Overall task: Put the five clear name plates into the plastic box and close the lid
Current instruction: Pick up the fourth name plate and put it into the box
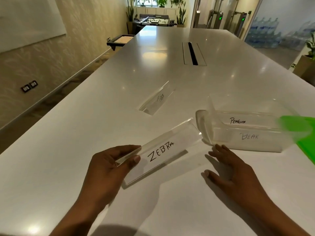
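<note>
Clear acrylic in the left hand (pixel 109 166): ZEBRA plate (pixel 162 150) pinched at its near end, thumb flat on the lettered face, fingers curled behind the top edge. Plate lifted off the white table (pixel 85 133), tilted, far end angled toward the near corner of the plastic box (pixel 242 126); touching that corner or just short of it, cannot tell.

Right hand (pixel 233 172) empty and spread wide, palm down, fingers fanned, fingertips just beside the box's near wall, low over the tabletop.

Box on the table to the right of the plate, transparent, open at the top. Inside it, PENGUIN plate (pixel 237 120) toward the far side, BEAR plate (pixel 249 136) nearer the front wall, lettering of both readable through the plastic. Any further plate in there hard to make out among the clear layers.

Green lid (pixel 300 133) off the box, blurred, at the frame's right edge, overlapping the box's right end.

TIGER plate (pixel 157 99) alone on the table, well apart from the box, further out and to the left, standing on its base at a diagonal.

Further up the tabletop, dark cable slot (pixel 192 53) set in the middle. Beyond the table's far end, potted plants (pixel 181 16) against the back wall.
</note>
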Tool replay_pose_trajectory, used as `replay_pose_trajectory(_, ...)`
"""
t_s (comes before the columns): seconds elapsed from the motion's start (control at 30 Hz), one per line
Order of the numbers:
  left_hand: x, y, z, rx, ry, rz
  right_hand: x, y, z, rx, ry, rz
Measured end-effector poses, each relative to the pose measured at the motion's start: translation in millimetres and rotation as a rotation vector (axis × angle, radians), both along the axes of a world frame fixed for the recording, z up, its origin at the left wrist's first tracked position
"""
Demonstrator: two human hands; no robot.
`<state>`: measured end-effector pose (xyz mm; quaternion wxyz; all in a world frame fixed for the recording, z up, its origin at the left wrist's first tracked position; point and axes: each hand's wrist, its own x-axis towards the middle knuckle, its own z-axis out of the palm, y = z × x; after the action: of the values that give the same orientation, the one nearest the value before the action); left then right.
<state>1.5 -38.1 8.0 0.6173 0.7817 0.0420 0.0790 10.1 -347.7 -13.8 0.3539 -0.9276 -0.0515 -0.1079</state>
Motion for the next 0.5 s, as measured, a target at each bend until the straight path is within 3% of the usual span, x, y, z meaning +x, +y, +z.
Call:
replay_pose_trajectory(0.17, -3, 1, 6, 0.01, 0.028, -0.135, 0, -4, 11, 0.323, 0.131, 0.055)
replay_pose_trajectory(0.33, 1, 2, 14, 0.04, 0.046, -0.27, 2, -1, 19, 0.778, 0.243, 0.274)
replay_pose_trajectory(0.5, 4, -4, 25, 0.072, 0.012, -0.357, -2, 0, 25, 0.783, 0.192, 0.338)
